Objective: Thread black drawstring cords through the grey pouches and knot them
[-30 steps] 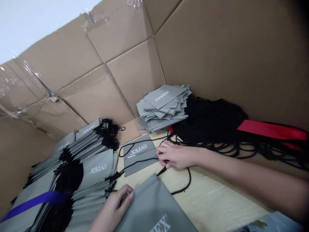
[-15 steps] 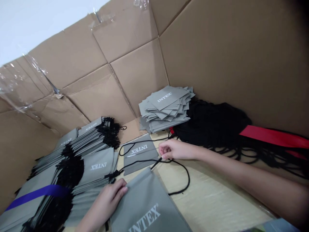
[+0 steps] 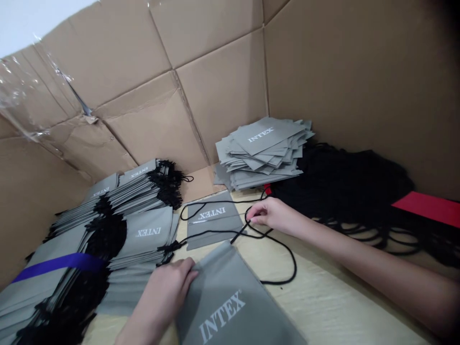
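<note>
A grey fabric pouch (image 3: 212,282) printed INTEX lies in front of me. My left hand (image 3: 168,287) is closed on its left edge, thumb and fingers together. Beyond the pouch's top corner, my right hand (image 3: 269,213) pinches a black cord (image 3: 236,235) that comes out of that corner. A loop of the cord (image 3: 293,263) curves back to the pouch's right side. Another flat grey pouch (image 3: 206,239) lies behind, with black cord across it and a thin line, perhaps a wire, reaching toward my right fingertips.
Stacked corded pouches (image 3: 149,235) stand at left, some under a purple band (image 3: 63,266). A loose pile of grey pouches (image 3: 266,153) sits in the back corner. A bundle of black cords (image 3: 352,177) with a red band (image 3: 427,206) lies right. Cardboard walls (image 3: 215,96) enclose the surface.
My right hand has shifted slightly, still pinching the cord; the loop beside the pouch now lies wider. The left hand keeps its hold on the pouch. The whole view has shifted.
</note>
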A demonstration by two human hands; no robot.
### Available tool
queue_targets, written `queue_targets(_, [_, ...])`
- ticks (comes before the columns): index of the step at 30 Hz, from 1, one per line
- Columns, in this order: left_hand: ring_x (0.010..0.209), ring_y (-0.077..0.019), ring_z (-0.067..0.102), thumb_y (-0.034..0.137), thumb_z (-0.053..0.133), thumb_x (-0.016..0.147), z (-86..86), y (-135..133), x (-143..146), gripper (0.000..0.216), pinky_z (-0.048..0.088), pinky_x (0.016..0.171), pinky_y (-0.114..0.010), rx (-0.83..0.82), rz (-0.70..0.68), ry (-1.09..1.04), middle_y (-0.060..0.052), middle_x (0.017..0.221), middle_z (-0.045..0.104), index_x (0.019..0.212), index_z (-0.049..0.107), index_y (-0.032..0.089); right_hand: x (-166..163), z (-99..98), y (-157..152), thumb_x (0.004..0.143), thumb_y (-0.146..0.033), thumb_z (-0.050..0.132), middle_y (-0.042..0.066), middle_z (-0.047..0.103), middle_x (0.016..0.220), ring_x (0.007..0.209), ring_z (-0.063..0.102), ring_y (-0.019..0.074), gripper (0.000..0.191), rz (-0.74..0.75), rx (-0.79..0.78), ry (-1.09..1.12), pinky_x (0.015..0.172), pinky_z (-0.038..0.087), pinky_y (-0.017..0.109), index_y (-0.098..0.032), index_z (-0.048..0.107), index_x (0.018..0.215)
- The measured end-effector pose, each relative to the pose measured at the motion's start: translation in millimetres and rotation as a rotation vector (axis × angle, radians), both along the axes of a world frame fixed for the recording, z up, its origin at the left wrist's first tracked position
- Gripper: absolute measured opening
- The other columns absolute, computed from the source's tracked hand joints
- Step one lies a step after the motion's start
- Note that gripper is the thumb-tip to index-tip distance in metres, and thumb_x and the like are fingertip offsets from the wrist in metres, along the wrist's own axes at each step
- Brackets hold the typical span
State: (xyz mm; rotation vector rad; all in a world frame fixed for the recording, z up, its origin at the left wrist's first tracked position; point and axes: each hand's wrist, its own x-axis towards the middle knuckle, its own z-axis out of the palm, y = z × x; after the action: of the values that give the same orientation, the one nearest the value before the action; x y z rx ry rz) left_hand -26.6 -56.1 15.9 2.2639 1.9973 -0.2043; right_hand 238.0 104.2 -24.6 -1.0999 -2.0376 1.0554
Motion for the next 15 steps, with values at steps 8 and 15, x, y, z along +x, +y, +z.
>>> queue_targets(8, [0.111, -0.0330, 0.047, 0.032, 0.049, 0.085, 0.0, 30.0, 72.1, 0.051, 0.039, 0.087, -0.043, 0.173, -0.102, -0.112, -0.016, 0.122, 0.052, 0.131, 0.038, 0.013, -2.1, 13.6, -12.4, 0.063, -0.025, 0.060, 0.002, 0.064, 0.063, 0.063, 0.058, 0.0181, 0.010, -0.040, 0.007, 0.059, 0.058, 0.042, 0.027, -0.017, 0.064, 0.068])
queue_targets(15, [0.071, -0.0191, 0.058, 0.031, 0.026, 0.095, -10.0, 69.5, 86.3, 0.031, 0.037, 0.062, -0.027, 0.248, -0.098, -0.388, -0.005, 0.076, 0.062, 0.081, 0.052, 0.019, 3.3, 23.5, -11.4, 0.063, -0.023, 0.054, -0.001, 0.056, 0.062, 0.061, 0.054, 0.0145, 0.006, -0.029, -0.017, 0.193, 0.057, 0.040, 0.025, -0.019, 0.052, 0.066])
